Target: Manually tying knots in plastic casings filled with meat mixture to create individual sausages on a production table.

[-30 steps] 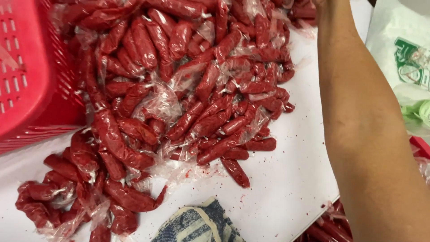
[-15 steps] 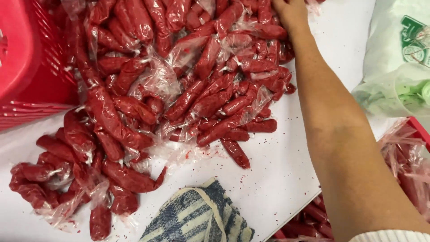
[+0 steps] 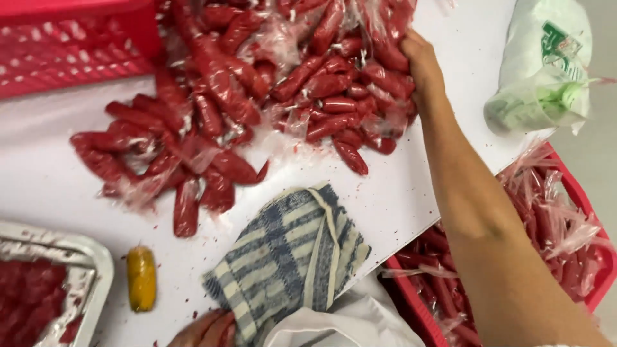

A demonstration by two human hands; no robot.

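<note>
at the far left a red slatted basket (image 3: 71,51) sits on the white worktop (image 3: 45,180), and at the near left corner a metal tray (image 3: 96,270) holds red bits, with a small yellow-orange lump (image 3: 141,277) just beside it, its long axis running near to far. at the near edge the left hand (image 3: 204,329) shows only in part, touching the corner of a blue and white checked cloth (image 3: 289,257); i cannot tell whether its fingers are clenched or loose. the pile of red sausages in clear wrappers (image 3: 283,83) spreads from the left middle to the far right of the worktop; they point every way, though many on the right lie with their long axes slanting from near left to far right, and one stray sausage (image 3: 351,156) at the near edge of the pile slants from far left to near right. the right hand (image 3: 421,61) rests on the right edge of the pile, fingers curled into the sausages and grasping some. compared with half a second ago, this hand sits lower on the pile's right side, and the view has swung to show the tray, the yellow lump and more of the cloth. right of the arm a red crate (image 3: 594,218) holds more wrapped sausages, and a white and green plastic bag (image 3: 543,71) lies at the far right.
</note>
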